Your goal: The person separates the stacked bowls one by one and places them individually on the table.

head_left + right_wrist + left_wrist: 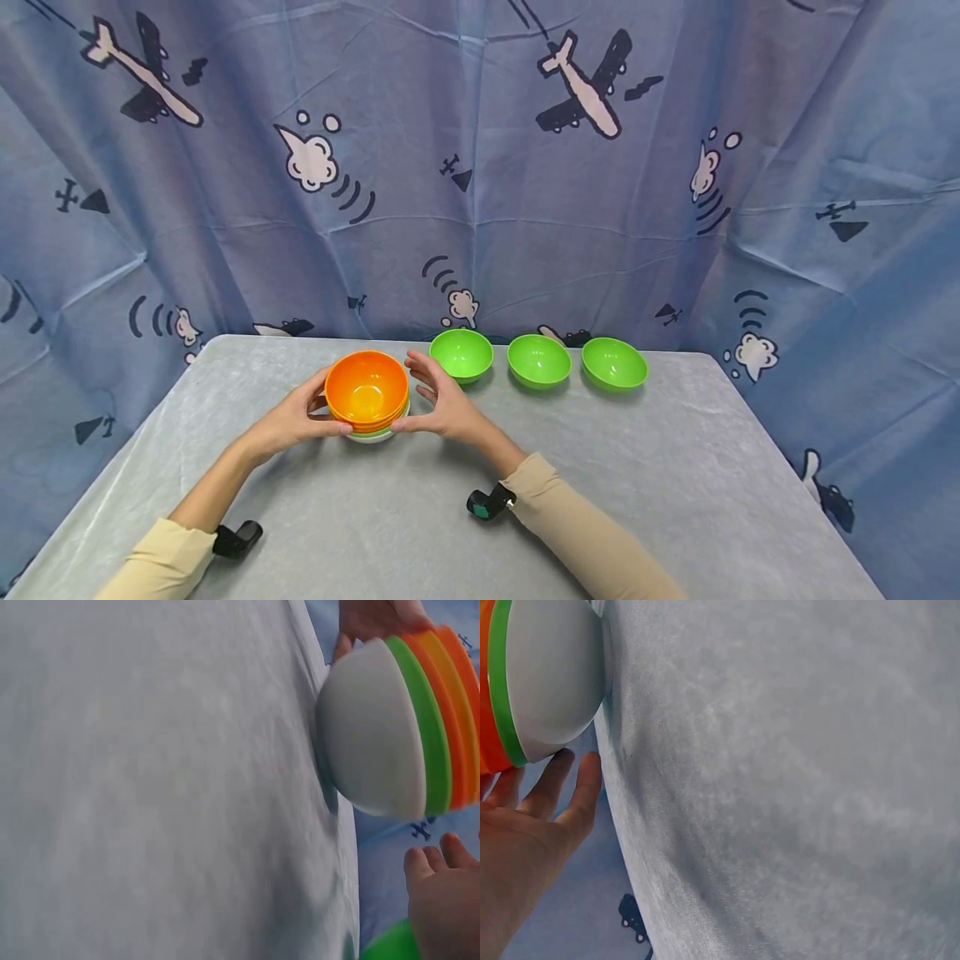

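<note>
Tabletop (645, 500) is covered in a pale grey cloth, slightly wrinkled, mottled texture in both wrist views. Backdrop (525, 208) is a blue creased sheet printed with cartoon planes, smoke puffs and curved signal lines; it wraps the back and both sides. No readable text, brands or labels anywhere.

Bowl stack (367, 398) sits on the tabletop near centre-left: orange bowls on top, a green one under them, white at the bottom. Left hand (296, 421) holds the stack's left side, fingers lightly curled on it. Right hand (442, 408) is at the right side, thumb touching near the base, other fingers spread and relaxed. Three green bowls (538, 361) stand in a row behind, apart from each other. Black wrist cameras (489, 502) sit on both beige sleeves.
</note>
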### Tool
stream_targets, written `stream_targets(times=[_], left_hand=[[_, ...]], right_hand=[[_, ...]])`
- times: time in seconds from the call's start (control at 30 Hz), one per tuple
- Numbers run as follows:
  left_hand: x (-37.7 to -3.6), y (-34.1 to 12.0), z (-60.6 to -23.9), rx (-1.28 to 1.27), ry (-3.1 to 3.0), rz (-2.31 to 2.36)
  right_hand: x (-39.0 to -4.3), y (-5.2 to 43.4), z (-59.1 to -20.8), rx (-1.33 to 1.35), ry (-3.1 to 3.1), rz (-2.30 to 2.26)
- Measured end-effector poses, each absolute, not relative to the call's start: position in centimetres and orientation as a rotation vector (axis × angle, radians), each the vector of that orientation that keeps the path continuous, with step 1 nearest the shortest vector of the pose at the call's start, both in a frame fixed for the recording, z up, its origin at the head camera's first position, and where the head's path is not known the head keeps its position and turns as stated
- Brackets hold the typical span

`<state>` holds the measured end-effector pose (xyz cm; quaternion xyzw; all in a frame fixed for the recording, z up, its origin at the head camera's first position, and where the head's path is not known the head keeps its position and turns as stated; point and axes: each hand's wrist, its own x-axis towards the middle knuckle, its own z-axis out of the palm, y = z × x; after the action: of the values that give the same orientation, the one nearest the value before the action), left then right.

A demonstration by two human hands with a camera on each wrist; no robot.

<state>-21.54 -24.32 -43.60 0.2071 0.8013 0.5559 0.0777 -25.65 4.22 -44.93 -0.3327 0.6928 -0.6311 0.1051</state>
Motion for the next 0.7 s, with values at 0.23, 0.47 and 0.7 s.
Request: stream_targets(times=[0.23, 0.47, 0.7], left_hand=[[-21.5, -24.4, -43.5, 0.63, 2.391, 1.665], [-21.5, -24.5, -43.5, 0.643, 2.373, 1.678], [-21.5, -24.4, -43.4, 0.628, 2.381, 1.671]], right_hand=[[-25.3, 2.5, -45.4, -1.027, 2.053, -1.861], [-25.0, 1.5, -45.5, -1.018, 2.092, -1.9], [-25.2, 1.2, -45.8, -1.034, 2.128, -1.936]])
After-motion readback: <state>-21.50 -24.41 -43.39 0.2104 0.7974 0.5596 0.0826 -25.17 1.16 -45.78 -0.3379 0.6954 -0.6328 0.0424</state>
